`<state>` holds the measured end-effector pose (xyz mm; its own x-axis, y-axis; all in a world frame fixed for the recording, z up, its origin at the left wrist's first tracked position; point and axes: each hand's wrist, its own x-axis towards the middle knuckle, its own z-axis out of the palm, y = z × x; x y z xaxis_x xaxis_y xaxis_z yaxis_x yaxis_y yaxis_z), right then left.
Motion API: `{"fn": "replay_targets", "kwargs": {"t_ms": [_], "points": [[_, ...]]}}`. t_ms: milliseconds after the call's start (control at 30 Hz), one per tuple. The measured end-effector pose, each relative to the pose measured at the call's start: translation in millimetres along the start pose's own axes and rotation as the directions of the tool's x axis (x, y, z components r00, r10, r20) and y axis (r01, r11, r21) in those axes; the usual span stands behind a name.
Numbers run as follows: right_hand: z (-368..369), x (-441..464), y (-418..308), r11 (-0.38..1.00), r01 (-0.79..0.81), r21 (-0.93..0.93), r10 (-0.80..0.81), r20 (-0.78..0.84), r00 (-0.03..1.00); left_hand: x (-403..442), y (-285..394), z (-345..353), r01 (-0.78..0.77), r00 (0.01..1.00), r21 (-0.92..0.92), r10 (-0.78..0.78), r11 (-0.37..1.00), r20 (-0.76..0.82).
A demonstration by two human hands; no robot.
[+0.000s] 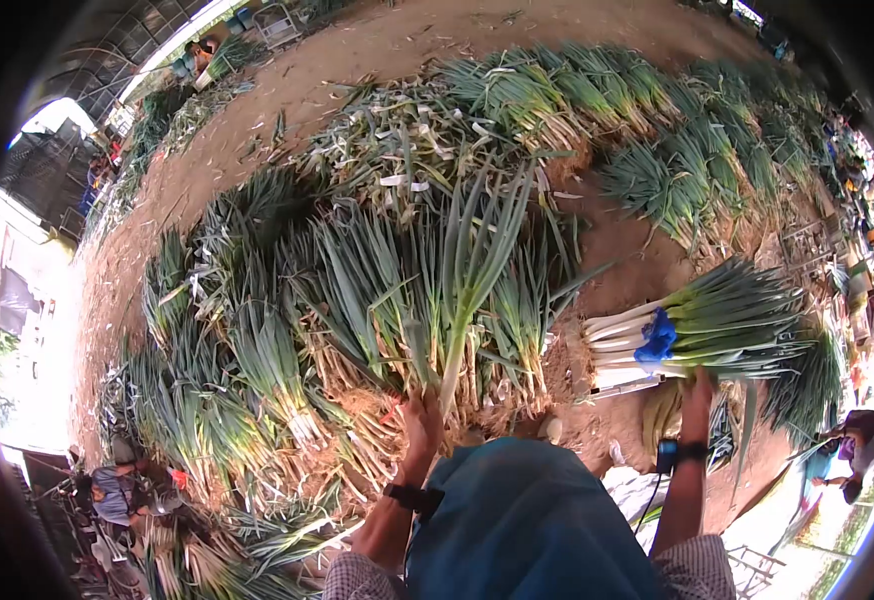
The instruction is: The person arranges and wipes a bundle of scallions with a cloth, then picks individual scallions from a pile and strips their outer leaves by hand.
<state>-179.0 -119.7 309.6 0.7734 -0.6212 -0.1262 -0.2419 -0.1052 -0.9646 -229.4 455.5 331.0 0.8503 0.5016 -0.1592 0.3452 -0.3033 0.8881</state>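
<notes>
At lower centre, the person's left hand (pixel 424 422) is closed around the pale lower end of one tall leek (pixel 466 305), leaves pointing up the frame. Right of centre, the right hand (pixel 698 386) is at the lower edge of one leek bundle (pixel 725 312) with one blue wrap (pixel 655 337); whether it grips, I cannot tell. The leek looks light, firm-stemmed where held, its leaves easily creased; the bundle, likely heavier, wants support near the wrap. Heaped leeks (pixel 362 275) at centre are too many to count.
</notes>
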Motion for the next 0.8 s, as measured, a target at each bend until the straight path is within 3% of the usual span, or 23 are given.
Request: {"fn": "replay_targets", "kwargs": {"t_ms": [67,100,133,200,233,267,333,400,433,500,567,600,633,700,733,767,800], "points": [[83.8,8.7,-100.5,0.849,0.336,-0.408,-0.256,0.239,0.937,-7.6,-11.1,-0.5,-0.037,0.999,-0.036,0.038,0.999,0.031],[127.1,-1.9,-152.4,0.748,0.496,-0.44,-0.335,0.396,0.855,-11.7,-11.0,-3.2,-0.029,0.996,0.017,0.028,0.999,0.08],[164.7,-22.4,-200.0,0.792,0.549,-0.268,-0.344,0.546,0.764,-18.9,0.1,-5.7,-0.003,0.992,-0.022,0.006,1.0,0.122],[214.7,-84.9,-268.0,0.946,0.309,0.1,-0.26,0.805,0.534,-32.6,27.9,-17.5,0.061,0.978,-0.091,-0.042,0.994,0.204],[226.8,-110.2,-272.2,0.977,0.168,0.134,-0.196,0.874,0.445,-35.9,34.2,-22.6,0.07,0.964,-0.067,-0.051,0.995,0.26],[238.9,-122.6,-250.9,0.992,0.046,0.121,-0.129,0.892,0.432,-39.3,40.3,-27.8,0.077,0.948,-0.043,-0.059,0.996,0.314],[240.3,-138.6,-197.1,0.991,0.045,-0.13,0.084,0.831,0.549,-48.3,84.7,-46.9,0.26,0.888,-0.045,-0.22,0.965,0.405],[237.8,-161.4,-162.8,0.941,-0.321,0.108,0.082,0.848,0.524,-47.5,62.8,-45.1,0.178,0.884,-0.036,-0.144,0.983,0.446],[252.4,-162.5,-135.0,0.85,-0.425,0.312,-0.006,0.812,0.584,-49.2,53.4,-43.2,0.112,0.888,-0.014,-0.094,0.994,0.451],[263.4,-178.7,-168.7,0.736,-0.502,0.454,-0.035,0.766,0.642,-52.5,56.9,-42.9,0.01,0.85,-0.015,-0.001,1.0,0.526],[274.9,-178.2,-186.0,0.593,-0.584,0.555,-0.04,0.744,0.667,-38.8,65.0,-30.0,0.191,0.814,-0.13,-0.083,0.973,0.575],[275.4,-180.6,-185.7,0.585,-0.572,0.575,-0.027,0.719,0.694,-34.4,64.3,-25.8,0.284,0.792,-0.177,-0.127,0.942,0.597],[275.7,-183.4,-185.0,0.578,-0.564,0.59,-0.013,0.698,0.716,-17.2,18.7,-9.3,0.272,0.799,-0.243,-0.078,0.931,0.597],[275.0,-182.5,-169.6,0.574,-0.555,0.602,-0.034,0.695,0.719,-1.9,42.6,-3.2,0.04,0.867,0.013,-0.041,0.999,0.496],[272.5,-186.6,-167.5,0.586,-0.509,0.631,-0.019,0.638,0.77,5.2,53.4,3.2,-0.072,0.892,0.149,-0.003,0.986,0.453],[272.5,-191.4,-166.6,0.6,-0.46,0.655,-0.007,0.579,0.815,12.3,48.2,12.2,-0.314,0.901,0.157,0.241,0.936,0.362],[271.3,-193.3,-164.9,0.615,-0.411,0.673,0.005,0.518,0.856,19.1,43.3,21.8,-0.532,0.836,0.186,0.477,0.826,0.271]]}}
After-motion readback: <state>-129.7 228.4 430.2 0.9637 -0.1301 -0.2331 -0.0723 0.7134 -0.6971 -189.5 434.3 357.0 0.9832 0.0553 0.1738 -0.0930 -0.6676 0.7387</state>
